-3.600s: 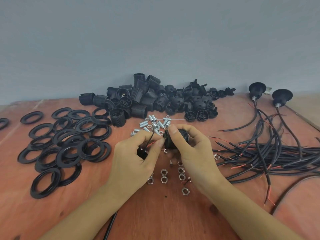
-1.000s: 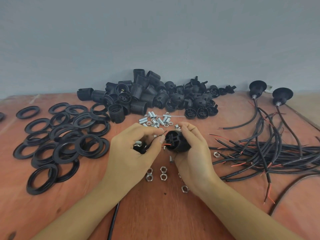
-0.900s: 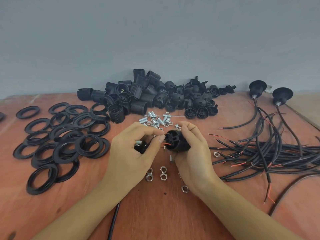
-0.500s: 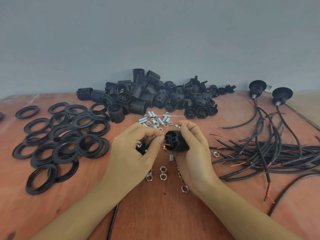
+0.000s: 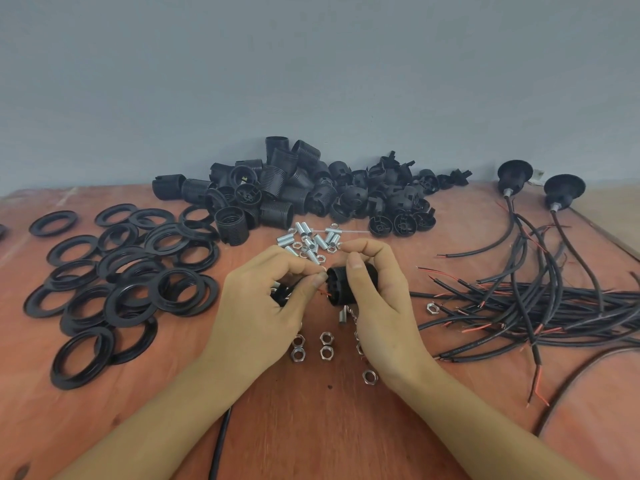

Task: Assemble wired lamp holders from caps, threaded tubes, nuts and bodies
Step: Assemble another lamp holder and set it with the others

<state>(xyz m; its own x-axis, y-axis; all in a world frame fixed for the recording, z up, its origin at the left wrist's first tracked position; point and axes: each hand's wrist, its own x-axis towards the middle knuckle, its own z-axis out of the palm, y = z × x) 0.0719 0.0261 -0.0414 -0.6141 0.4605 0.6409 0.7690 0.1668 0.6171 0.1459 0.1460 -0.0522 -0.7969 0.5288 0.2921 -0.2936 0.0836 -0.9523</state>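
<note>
My right hand [image 5: 377, 306] grips a black lamp holder body [image 5: 341, 284] above the middle of the table, thumb across its front. My left hand [image 5: 263, 306] pinches a thin red wire [image 5: 323, 292] at the body's open end. Under the left palm a black cap [image 5: 282, 292] on the cable is partly hidden. The black cable [image 5: 218, 441] runs down past my left forearm. Loose nuts [image 5: 325, 344] lie below the hands. Silver threaded tubes [image 5: 313, 239] lie just behind them.
A heap of black bodies and caps [image 5: 304, 192] sits against the grey wall. Several black rings [image 5: 138, 278] cover the left side. A tangle of black cables [image 5: 536, 306] fills the right, with two assembled holders [image 5: 538, 183] at the back right.
My right thumb has moved over the front of the body and the hands sit slightly closer together. The left fingers still pinch the wire at the body's end.
</note>
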